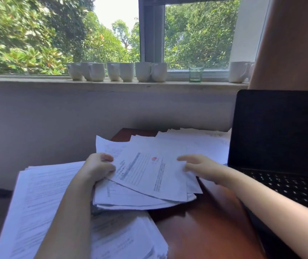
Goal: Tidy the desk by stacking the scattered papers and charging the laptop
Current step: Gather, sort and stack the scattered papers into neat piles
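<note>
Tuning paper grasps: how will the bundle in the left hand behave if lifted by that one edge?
Likely floppy: the bundle curves and droops away from the left hand. Probably sheds sheets, since they lie fanned and misaligned. Seems light: a one-edge grip carries it, with the right hand only at the far edge.
</note>
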Demonstrator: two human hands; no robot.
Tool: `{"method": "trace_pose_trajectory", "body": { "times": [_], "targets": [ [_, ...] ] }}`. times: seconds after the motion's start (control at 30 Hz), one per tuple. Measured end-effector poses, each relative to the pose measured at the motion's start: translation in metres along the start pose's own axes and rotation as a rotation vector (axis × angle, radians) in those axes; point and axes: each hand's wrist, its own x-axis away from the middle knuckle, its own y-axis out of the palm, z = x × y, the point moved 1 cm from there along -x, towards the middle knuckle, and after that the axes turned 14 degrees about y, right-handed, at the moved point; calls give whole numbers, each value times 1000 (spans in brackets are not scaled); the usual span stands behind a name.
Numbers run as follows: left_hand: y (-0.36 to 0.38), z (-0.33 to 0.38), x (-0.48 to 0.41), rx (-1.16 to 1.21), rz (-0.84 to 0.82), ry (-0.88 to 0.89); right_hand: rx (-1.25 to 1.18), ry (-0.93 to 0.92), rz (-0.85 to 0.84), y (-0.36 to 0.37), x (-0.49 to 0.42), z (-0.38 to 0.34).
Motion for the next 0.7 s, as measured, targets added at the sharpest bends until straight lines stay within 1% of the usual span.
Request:
{"method": "trace_pose_trajectory", "body": {
  "times": [0.03, 0.07, 0.13, 0.17, 0.2, 0.27, 0.33, 0.4, 0.47, 0.53, 0.6, 0.7],
  "targets": [
    [0, 1, 1, -5, -3, 11, -113, 45, 62, 1, -6, 0],
    [0, 1, 1, -9, -12, 15, -259, 83, 75, 5, -11, -1],
    [0, 0, 0, 5, -14, 20, -600, 113, 39, 13, -18, -4],
    [0, 1, 0, 17, -8, 26, -725, 127, 20, 15, -22, -7],
    [-1, 1, 0, 28, -9, 33, -821, 142, 43, 16, -28, -8],
    [0, 0, 0, 45, -4, 47, -913, 181, 126, 17, -39, -7],
    [0, 1, -1, 63, -9, 53, -896, 224, 191, 17, -44, -5],
    [0, 2, 0, 64, -16, 56, -675, 226, 225, 15, -42, -7],
    [1, 2, -1, 57, -8, 51, -452, 206, 300, 8, -44, -9],
    [1, 0, -2, 58, 2, 42, -367, 214, 367, -3, -51, -8],
    [2, -2, -4, 43, 2, 34, -304, 239, 383, -12, -58, -6],
    [4, -3, -5, 9, -4, 39, -189, 286, 351, -12, -63, -3]
  ]
}}
